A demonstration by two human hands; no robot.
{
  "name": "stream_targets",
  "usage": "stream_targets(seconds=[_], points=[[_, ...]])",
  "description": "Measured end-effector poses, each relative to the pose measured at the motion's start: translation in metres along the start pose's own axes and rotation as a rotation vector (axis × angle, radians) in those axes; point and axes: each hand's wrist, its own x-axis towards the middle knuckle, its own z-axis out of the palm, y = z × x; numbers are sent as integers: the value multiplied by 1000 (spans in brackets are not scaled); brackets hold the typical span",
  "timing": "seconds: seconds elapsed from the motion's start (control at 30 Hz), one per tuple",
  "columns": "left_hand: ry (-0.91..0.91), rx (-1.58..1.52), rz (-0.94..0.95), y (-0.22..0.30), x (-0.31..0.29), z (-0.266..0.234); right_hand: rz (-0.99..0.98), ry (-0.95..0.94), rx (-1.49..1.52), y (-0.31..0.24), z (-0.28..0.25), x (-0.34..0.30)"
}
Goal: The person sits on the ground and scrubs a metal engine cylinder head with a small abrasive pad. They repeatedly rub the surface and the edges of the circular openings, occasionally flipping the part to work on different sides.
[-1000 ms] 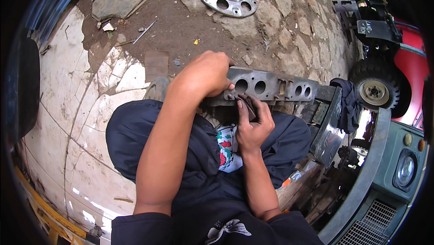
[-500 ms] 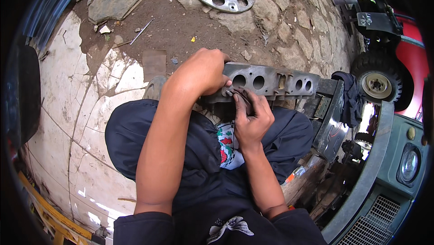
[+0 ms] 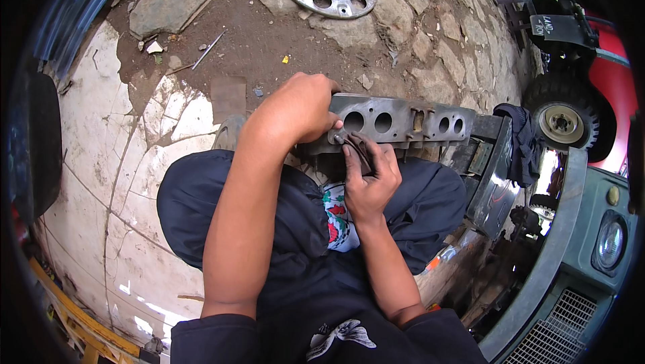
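Note:
A long grey metal engine cylinder head (image 3: 401, 126) with round ports lies across in front of my lap. My left hand (image 3: 295, 107) is closed over its left end, the thumb along the face near a small round metal stud (image 3: 338, 138). Most of the left fingers are hidden behind the part. Between the thumb and fingers of my right hand (image 3: 373, 183) is a dark, folded, sandpaper-like sheet (image 3: 360, 154). It sits at the lower edge of the cylinder head, just right of the stud; whether it touches the stud I cannot tell.
Beyond lies a round metal flywheel plate (image 3: 336, 5) with holes, on stones and dirt. A thin metal rod (image 3: 209, 50) rests on the ground. To the right are a dark cloth (image 3: 517, 146), a tyre (image 3: 561, 112) and a green vehicle front (image 3: 598, 226). A yellow frame (image 3: 80, 320) stands lower left.
My right hand has shifted slightly left with the dark sheet. My left hand keeps its hold on the end of the cylinder head.

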Motion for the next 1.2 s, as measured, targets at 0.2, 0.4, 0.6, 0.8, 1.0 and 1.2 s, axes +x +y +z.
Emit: stream_targets(seconds=[0.2,0.4,0.6,0.8,1.0,1.2], points=[[-11,-7,-22,-1,1,-3,64,-62,-88,-26,-5,11],[8,-10,-28,-1,-2,-3,80,-43,-116,-26,-3,9],[-8,28,-15,0,-1,-2,35,-35,-165,-25,-4,15],[14,38,16,-3,0,-1,77,-37,-160,-26,-4,13],[16,54,19,-3,0,0,45,-13,-112,-20,-4,15],[8,42,7,-1,1,0,17,-1,-103,-14,0,3]])
